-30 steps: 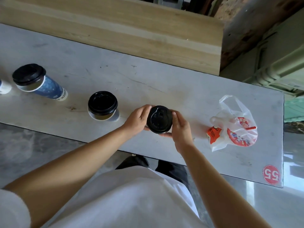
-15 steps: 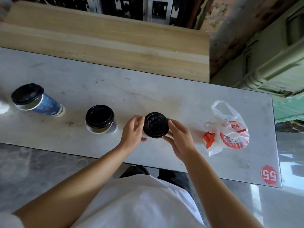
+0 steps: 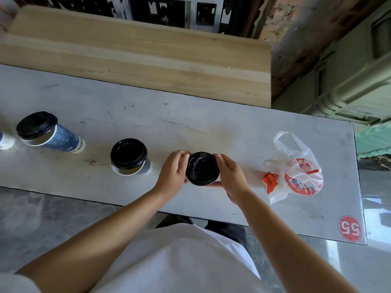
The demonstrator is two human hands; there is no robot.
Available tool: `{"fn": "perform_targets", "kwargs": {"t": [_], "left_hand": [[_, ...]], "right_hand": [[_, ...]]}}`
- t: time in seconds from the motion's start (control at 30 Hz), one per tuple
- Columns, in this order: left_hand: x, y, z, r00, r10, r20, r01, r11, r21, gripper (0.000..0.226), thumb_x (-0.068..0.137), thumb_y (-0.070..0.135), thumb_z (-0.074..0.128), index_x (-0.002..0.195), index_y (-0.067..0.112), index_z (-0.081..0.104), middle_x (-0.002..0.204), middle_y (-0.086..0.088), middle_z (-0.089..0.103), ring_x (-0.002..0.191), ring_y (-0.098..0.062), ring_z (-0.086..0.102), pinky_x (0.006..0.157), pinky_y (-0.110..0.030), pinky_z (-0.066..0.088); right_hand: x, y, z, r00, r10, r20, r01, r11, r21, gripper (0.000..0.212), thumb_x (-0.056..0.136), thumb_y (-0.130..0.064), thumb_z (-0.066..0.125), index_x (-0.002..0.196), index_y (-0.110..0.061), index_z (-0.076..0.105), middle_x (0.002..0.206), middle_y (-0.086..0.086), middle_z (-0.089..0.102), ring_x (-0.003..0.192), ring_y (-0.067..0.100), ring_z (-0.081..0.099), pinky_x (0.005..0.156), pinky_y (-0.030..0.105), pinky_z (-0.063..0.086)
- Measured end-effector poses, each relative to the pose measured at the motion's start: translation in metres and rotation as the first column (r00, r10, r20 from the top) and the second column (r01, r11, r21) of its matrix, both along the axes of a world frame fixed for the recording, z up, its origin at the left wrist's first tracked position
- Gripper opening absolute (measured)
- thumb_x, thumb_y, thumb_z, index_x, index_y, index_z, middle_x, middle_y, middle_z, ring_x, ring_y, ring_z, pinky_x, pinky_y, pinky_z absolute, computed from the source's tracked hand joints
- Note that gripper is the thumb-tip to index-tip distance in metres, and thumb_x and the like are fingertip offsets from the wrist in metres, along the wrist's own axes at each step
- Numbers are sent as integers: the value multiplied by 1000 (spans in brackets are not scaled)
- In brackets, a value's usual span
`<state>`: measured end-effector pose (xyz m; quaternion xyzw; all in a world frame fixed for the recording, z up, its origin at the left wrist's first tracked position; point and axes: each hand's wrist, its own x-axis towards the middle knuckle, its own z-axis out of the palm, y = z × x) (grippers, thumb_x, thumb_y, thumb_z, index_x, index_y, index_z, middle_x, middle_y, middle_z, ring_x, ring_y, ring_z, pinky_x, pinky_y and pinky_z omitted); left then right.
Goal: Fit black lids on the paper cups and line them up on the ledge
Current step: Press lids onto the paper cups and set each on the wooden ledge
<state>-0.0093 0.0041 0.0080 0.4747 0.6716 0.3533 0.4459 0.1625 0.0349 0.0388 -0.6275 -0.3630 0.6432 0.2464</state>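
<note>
Left grip (image 3: 172,173) and right grip (image 3: 230,178) both clasp the black lid (image 3: 202,168) from opposite sides, fingers curled on its rim. The lid sits btwn them, over the desk (image 3: 211,127) and toward its near edge. The paper cup under it is almost fully hidden, so whether the lid is seated all round can't be told.

Main risk is an uneven press: one side snaps on while the other rides up, leaving the lid cocked and likely to pop off later. Too hard a squeeze could buckle the thin cup wall or tip the cup. W/ the desk's near edge just behind the grips, a slip may send it to the floor.

Just left of the left grip stands a short lidded cup (image 3: 129,157), close enough to get knocked by a sideways move. Farther left is a tall blue cup (image 3: 50,134). Right of the right grip lies a plastic bag (image 3: 296,174), near but apart.
</note>
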Motion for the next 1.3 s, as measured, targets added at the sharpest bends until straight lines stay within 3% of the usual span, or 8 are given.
{"fn": "perform_targets", "kwargs": {"t": [0.13, 0.43, 0.6, 0.73, 0.9, 1.03, 1.23, 1.3], "left_hand": [[-1, 2, -3, 990, -111, -85, 123, 981, 147, 35, 106, 23, 34, 120, 9, 63, 112, 4, 68, 106, -1, 62, 93, -18, 48], [2, 5, -7, 988, -148, -35, 152, 976, 156, 36, 107, 21, 30, 124, 6, 58, 114, -1, 66, 108, -7, 62, 95, -21, 48], [0, 4, -2, 989, -148, 11, 145, 981, 129, 34, 108, 17, 31, 129, 14, 58, 121, 7, 64, 117, -1, 58, 100, -16, 43], [-5, 4, 8, 980, -187, 64, 180, 979, 98, 40, 108, 9, 30, 128, 29, 58, 127, 4, 63, 119, -7, 58, 79, -4, 49], [-2, -6, 9, 987, 34, 159, -33, 999, -7, 39, 107, 13, 31, 123, 34, 60, 122, 10, 64, 118, -14, 60, 74, -41, 64], [5, -11, 20, 971, 185, 151, -167, 978, -123, 20, 106, 20, 41, 107, 22, 60, 102, 9, 63, 99, -11, 64, 61, -39, 64], [5, -9, 20, 971, 219, 94, -199, 962, -185, 19, 101, 35, 53, 92, 19, 60, 92, 1, 61, 83, -11, 64, 52, -45, 62], [1, -5, 22, 974, 207, 91, -185, 961, -206, 24, 100, 38, 54, 94, 15, 60, 90, 1, 61, 83, -11, 64, 52, -46, 62]], "right_hand": [[-1, -3, -4, 996, 6, 84, -13, 996, 84, 30, 106, -29, 45, 104, -18, 72, 101, 10, 72, 100, 24, 70, 65, 51, 64], [-2, -5, -10, 997, -20, 72, 11, 991, 131, 29, 107, -26, 43, 101, -24, 72, 100, 8, 73, 92, 12, 71, 61, 48, 64], [-3, -7, -6, 998, -44, 37, 40, 995, 93, 29, 105, -27, 45, 101, -21, 73, 104, 11, 72, 102, 24, 70, 64, 54, 63], [-5, -2, 1, 997, -82, 2, 82, 996, -22, 28, 104, -29, 50, 102, -14, 72, 106, 12, 71, 103, 24, 69, 68, 54, 64], [-4, -13, 1, 965, -184, -186, 163, 979, -119, 27, 106, -22, 49, 117, -7, 69, 115, 12, 73, 110, 24, 69, 84, 41, 62], [-4, -24, -2, 913, -270, -306, 245, 962, -120, 26, 106, -15, 47, 116, -5, 69, 105, 9, 74, 99, 20, 68, 88, 29, 56], [-4, -20, -2, 961, -159, -226, 145, 987, -76, 27, 106, -24, 48, 111, -13, 72, 108, 8, 74, 103, 19, 67, 72, 30, 59], [-5, -14, 0, 977, -104, -185, 89, 992, -89, 27, 106, -28, 49, 112, -16, 73, 115, 10, 73, 110, 22, 68, 73, 44, 63]]}}
